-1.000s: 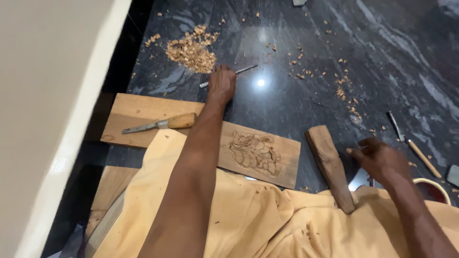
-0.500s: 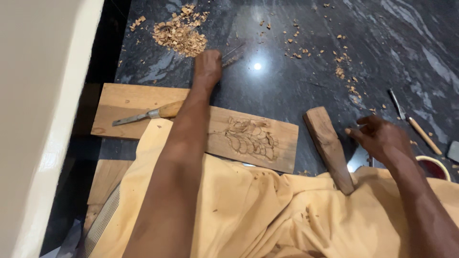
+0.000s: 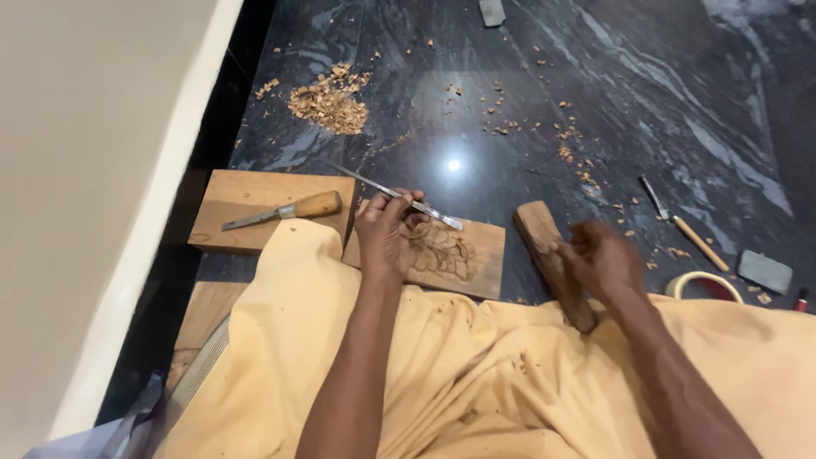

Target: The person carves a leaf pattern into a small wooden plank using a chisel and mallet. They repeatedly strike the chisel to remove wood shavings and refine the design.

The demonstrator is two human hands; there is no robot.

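steel, slim chisel pinched in left hand; right hand grasps wooden mallet

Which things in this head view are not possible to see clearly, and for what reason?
- Right hand: motion-blurred; its grip on the wooden mallet cannot be judged.
- Carved board: the left hand and the yellow cloth cover part of the carving.
- Thin metal tool: the fingers hide its middle.
- Tape roll: the cloth hides its lower part.
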